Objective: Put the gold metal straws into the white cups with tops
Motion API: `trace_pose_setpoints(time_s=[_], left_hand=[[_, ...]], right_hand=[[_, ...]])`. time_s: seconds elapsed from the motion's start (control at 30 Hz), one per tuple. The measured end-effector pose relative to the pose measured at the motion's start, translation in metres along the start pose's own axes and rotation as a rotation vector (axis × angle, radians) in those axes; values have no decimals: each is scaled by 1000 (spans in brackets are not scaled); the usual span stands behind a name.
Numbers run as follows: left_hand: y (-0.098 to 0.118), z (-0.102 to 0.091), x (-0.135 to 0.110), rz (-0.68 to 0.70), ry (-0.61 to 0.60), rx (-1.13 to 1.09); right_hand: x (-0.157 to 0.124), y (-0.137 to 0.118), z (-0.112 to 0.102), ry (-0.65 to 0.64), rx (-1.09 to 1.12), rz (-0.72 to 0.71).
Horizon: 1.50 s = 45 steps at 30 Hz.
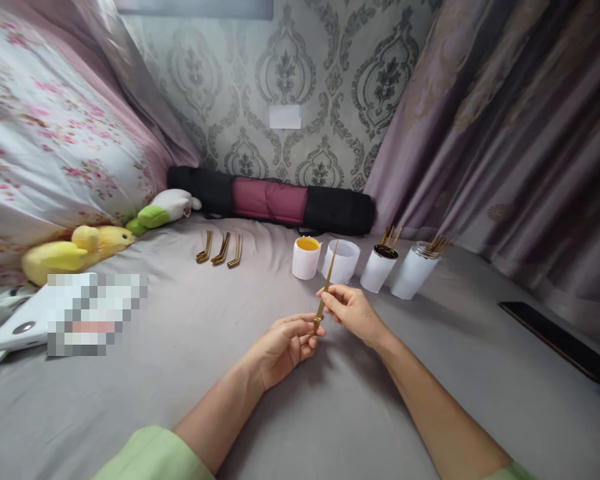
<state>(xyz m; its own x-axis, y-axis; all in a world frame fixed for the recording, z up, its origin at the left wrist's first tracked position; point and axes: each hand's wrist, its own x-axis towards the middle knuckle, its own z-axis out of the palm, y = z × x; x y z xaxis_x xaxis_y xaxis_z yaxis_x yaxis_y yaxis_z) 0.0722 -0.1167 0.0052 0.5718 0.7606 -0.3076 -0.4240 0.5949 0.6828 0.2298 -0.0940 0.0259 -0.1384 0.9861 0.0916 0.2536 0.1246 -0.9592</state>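
Observation:
A thin gold stick (331,267), tapering to a point at its top, stands tilted between my two hands. My left hand (284,348) pinches its lower end with the fingertips. Just above, my right hand (354,312) grips the stick lower on its shaft between thumb and fingers. Right behind the hands are a white-wrapped cup with orange-yellow contents (306,261) and a translucent whitish cup (347,260). To the right stand a white-wrapped, dark-rimmed container (375,272) and a white-wrapped jar (413,275), both with thin sticks poking out.
Three small groups of bent gold sticks (221,249) lie on the grey sheet (190,400). A yellow plush toy (80,253), a green-and-white plush (165,208) and a white device (45,313) are at left. A black-and-maroon roll (270,199) lies along the wall; a black phone-like slab (560,340) is at right.

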Motion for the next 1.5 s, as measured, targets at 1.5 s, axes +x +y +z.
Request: trace_pose_setpoints(time_s=[1.5], left_hand=[[-5, -5, 1, -53, -21, 30]], right_hand=[[8, -37, -63, 445, 97, 50]])
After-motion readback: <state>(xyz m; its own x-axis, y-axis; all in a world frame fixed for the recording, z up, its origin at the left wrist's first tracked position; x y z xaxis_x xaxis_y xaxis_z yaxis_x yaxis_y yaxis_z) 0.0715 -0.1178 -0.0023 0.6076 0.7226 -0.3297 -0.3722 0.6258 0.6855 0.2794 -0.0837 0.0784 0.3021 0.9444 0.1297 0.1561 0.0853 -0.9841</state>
